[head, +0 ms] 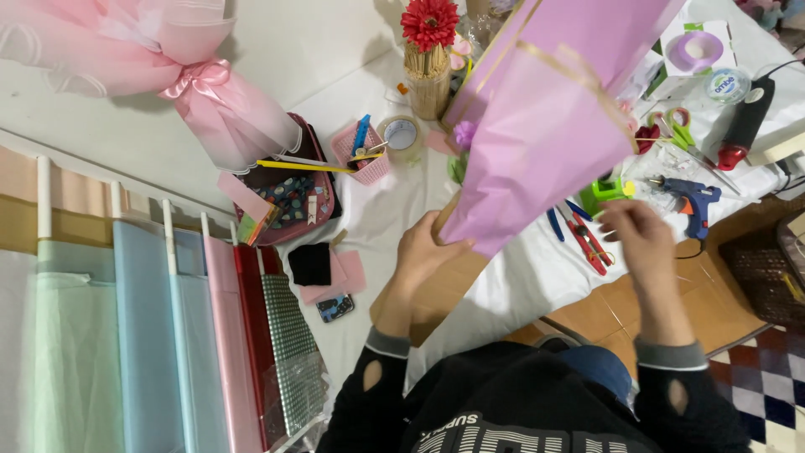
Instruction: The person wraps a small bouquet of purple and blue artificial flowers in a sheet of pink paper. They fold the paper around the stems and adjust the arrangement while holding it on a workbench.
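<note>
Wrapping paper [545,117], lilac with a gold edge band, is held up as a cone over the middle of the counter [503,277]. It looks light, thin and easily creased. The sound hold is the narrow lower end, where the left hand [423,252] is clenched around it. The right hand [641,235] is released, fingers loose, near red pliers [587,239] and a blue glue gun [694,201].

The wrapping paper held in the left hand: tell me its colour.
Lilac-purple wrapping paper with a thin gold edge stripe, gripped by the left hand; head view.
</note>
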